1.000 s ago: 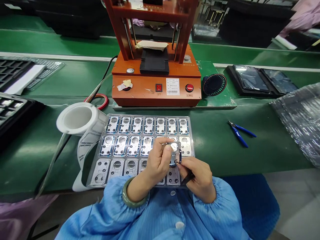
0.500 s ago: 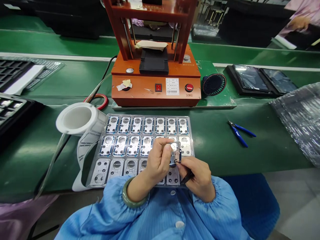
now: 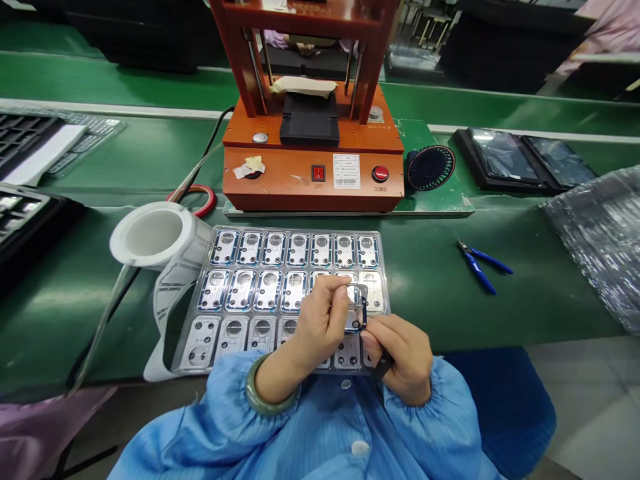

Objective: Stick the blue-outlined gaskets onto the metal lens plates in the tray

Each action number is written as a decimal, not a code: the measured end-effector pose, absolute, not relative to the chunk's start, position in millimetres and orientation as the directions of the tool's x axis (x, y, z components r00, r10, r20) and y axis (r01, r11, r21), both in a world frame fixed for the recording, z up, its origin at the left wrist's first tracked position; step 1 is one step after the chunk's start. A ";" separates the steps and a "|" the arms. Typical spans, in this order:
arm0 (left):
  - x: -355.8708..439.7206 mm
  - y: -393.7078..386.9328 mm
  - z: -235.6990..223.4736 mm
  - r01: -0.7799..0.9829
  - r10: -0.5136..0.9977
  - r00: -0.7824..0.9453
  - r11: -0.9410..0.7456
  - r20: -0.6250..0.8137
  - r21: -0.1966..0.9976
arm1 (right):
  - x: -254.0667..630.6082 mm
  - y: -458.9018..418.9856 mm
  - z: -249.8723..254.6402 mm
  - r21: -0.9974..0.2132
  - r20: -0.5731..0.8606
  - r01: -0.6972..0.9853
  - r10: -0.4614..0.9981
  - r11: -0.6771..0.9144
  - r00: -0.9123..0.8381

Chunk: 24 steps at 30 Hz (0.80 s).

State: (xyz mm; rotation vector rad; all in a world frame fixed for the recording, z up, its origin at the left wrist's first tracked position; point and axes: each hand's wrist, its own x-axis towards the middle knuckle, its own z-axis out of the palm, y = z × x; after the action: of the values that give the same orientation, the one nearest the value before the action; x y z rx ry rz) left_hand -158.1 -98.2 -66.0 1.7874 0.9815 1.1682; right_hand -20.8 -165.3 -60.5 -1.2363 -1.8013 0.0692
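Observation:
My left hand (image 3: 317,327) pinches a small silver metal frame part (image 3: 356,308) and holds it up above a clear tray (image 3: 381,267) filled with several like parts. My right hand (image 3: 400,357) is closed just below the part. It grips a thin black tool (image 3: 383,365) and its fingertips touch the part's lower edge. Both sleeves are blue, and a green bangle (image 3: 257,393) sits on my left wrist.
An orange press machine (image 3: 313,153) stands behind the tray. A white roll of film (image 3: 150,237) lies at the left, with red tape (image 3: 203,197) behind it. Blue pliers (image 3: 483,263) and a small black fan (image 3: 429,168) are at the right. Black trays sit at far left and right.
My right hand has closed in tighter under the part, and the black tool now points down and away instead of at the part. The left hand keeps its hold.

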 end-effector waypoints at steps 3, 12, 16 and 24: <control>-158.3 -98.7 -66.4 0.162 0.905 0.292 -0.367 0.311 0.916 | -20.5 -166.6 -62.8 -0.428 0.679 0.755 0.728 0.496 -0.094; -157.8 -98.4 -64.1 0.175 0.912 0.276 -0.357 0.303 0.918 | -23.0 -168.8 -65.2 -0.289 0.709 0.853 0.696 0.434 -0.114; -156.9 -97.5 -62.7 0.190 0.911 0.261 -0.374 0.321 0.908 | -23.3 -169.0 -66.7 -0.274 0.709 0.862 0.695 0.427 -0.120; -156.8 -98.5 -62.6 0.172 0.921 0.262 -0.337 0.287 0.926 | -23.9 -168.5 -65.3 -0.468 0.664 0.813 0.745 0.346 0.065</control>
State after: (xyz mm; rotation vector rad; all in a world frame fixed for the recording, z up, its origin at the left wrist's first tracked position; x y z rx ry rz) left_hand -156.8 -98.5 -62.6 1.7093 1.0122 1.1445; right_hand -23.9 -168.5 -65.3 -1.4079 -1.6842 -0.0927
